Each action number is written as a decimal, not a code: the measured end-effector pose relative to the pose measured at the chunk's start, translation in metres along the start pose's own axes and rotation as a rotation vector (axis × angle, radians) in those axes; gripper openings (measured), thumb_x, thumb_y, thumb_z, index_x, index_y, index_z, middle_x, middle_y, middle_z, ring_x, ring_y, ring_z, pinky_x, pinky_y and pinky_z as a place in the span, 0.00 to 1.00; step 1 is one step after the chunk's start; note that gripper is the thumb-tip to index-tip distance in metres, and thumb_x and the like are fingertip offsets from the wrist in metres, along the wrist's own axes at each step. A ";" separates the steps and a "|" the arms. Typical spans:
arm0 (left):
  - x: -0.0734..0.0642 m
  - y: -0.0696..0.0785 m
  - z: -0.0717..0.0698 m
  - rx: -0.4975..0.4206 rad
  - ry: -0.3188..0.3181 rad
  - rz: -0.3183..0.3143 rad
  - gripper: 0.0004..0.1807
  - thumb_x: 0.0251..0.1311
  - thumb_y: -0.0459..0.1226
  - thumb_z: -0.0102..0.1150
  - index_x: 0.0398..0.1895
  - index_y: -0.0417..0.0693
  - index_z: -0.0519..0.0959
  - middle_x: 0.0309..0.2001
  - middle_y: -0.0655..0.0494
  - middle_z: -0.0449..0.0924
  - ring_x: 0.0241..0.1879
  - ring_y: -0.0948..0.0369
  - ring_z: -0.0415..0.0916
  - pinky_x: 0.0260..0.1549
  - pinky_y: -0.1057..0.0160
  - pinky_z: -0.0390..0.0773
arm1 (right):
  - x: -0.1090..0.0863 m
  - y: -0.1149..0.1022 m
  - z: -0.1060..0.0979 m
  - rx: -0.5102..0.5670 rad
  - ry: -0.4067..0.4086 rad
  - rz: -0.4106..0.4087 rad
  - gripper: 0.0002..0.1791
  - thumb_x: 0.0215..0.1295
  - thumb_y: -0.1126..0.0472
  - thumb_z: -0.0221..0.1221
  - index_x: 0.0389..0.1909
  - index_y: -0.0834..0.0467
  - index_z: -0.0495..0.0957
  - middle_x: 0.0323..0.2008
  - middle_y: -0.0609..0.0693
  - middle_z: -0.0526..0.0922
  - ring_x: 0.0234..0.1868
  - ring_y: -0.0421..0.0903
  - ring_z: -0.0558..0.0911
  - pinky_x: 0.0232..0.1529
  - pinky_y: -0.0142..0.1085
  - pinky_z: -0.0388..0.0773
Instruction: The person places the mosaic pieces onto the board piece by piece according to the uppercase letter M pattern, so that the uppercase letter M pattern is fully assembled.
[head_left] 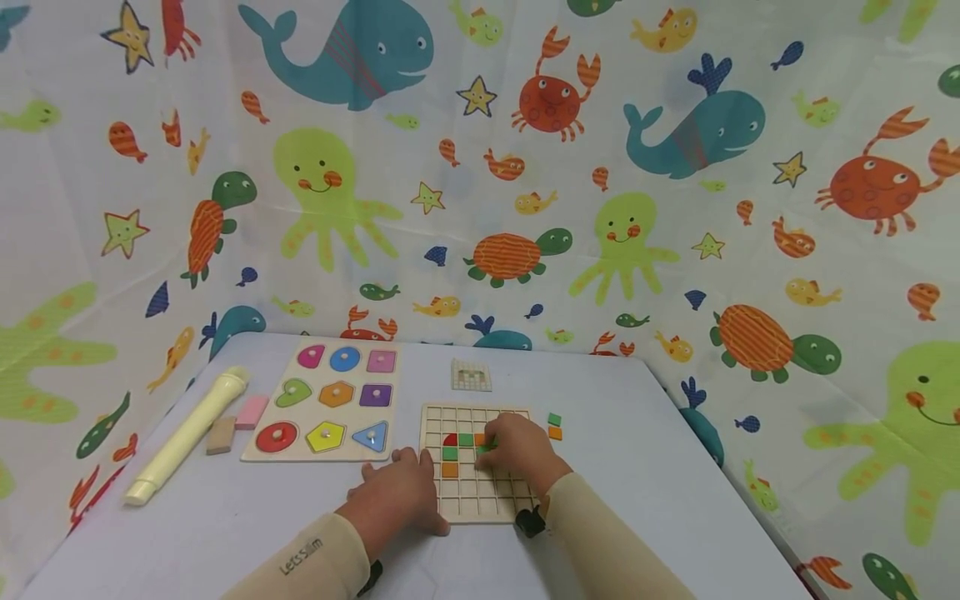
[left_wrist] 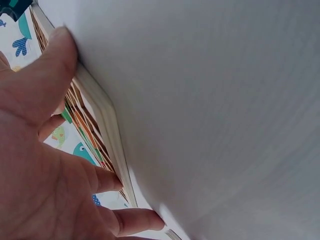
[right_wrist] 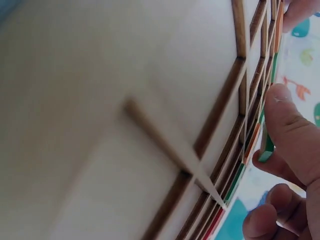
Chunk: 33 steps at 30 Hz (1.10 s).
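Note:
A wooden grid board (head_left: 495,508) lies in front of me in the head view. In its upper left cells sit a red rounded piece (head_left: 450,439), green tiles (head_left: 450,454) and an orange tile (head_left: 450,471). My right hand (head_left: 522,450) is over the middle of the grid and pinches a green tile (right_wrist: 267,151) between thumb and fingers, tilted above the cells in the right wrist view. Spread along the board's left edge, my left hand (head_left: 401,493) touches it with thumb and fingertips. Part of the grid is hidden by the right hand.
Right of the board lie a loose green tile (head_left: 554,419) and an orange tile (head_left: 555,433). Behind it is a small pattern card (head_left: 471,377). On the left are a shape puzzle (head_left: 307,417), a pink block (head_left: 252,412), a tan block (head_left: 221,436) and a pale yellow stick (head_left: 187,435).

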<state>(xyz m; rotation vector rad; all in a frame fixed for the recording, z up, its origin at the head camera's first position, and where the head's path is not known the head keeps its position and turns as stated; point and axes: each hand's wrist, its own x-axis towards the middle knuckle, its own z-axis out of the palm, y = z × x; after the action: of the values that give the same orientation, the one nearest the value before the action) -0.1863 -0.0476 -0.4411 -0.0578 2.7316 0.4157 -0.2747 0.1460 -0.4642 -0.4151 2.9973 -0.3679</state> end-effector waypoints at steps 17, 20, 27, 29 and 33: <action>-0.004 0.001 -0.001 -0.004 0.006 0.004 0.63 0.40 0.59 0.86 0.80 0.45 0.67 0.75 0.32 0.62 0.69 0.15 0.58 0.56 0.13 0.66 | -0.011 0.006 -0.013 0.021 0.003 0.041 0.20 0.56 0.45 0.80 0.49 0.45 0.92 0.49 0.42 0.90 0.54 0.45 0.83 0.63 0.47 0.82; -0.004 0.002 -0.001 -0.003 0.004 0.002 0.63 0.40 0.59 0.86 0.80 0.45 0.66 0.75 0.32 0.62 0.69 0.16 0.59 0.56 0.13 0.65 | -0.013 0.010 -0.018 0.027 0.010 0.025 0.20 0.57 0.44 0.79 0.49 0.45 0.92 0.50 0.43 0.90 0.54 0.46 0.83 0.60 0.48 0.83; -0.004 0.002 -0.001 -0.007 0.000 0.005 0.63 0.40 0.59 0.86 0.80 0.45 0.66 0.75 0.32 0.62 0.69 0.15 0.58 0.57 0.13 0.65 | -0.012 0.036 -0.034 -0.017 0.037 0.065 0.21 0.61 0.42 0.75 0.53 0.45 0.91 0.53 0.46 0.89 0.58 0.50 0.85 0.59 0.50 0.84; -0.005 0.002 -0.002 -0.004 0.000 0.006 0.63 0.40 0.60 0.86 0.80 0.45 0.66 0.75 0.32 0.62 0.69 0.15 0.58 0.57 0.13 0.65 | -0.012 0.047 -0.039 -0.020 0.051 0.095 0.23 0.62 0.42 0.75 0.56 0.45 0.90 0.55 0.48 0.89 0.60 0.50 0.85 0.60 0.50 0.84; -0.006 0.003 -0.003 -0.008 0.001 0.004 0.63 0.40 0.59 0.86 0.80 0.45 0.66 0.75 0.32 0.62 0.69 0.16 0.59 0.57 0.13 0.65 | -0.014 0.068 -0.047 0.004 0.046 0.180 0.28 0.62 0.44 0.75 0.64 0.42 0.86 0.59 0.51 0.87 0.59 0.51 0.84 0.59 0.51 0.84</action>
<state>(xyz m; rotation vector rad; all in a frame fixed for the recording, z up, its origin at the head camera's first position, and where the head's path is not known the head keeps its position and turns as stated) -0.1816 -0.0462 -0.4354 -0.0548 2.7317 0.4281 -0.2849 0.2234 -0.4348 -0.1356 3.0461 -0.3713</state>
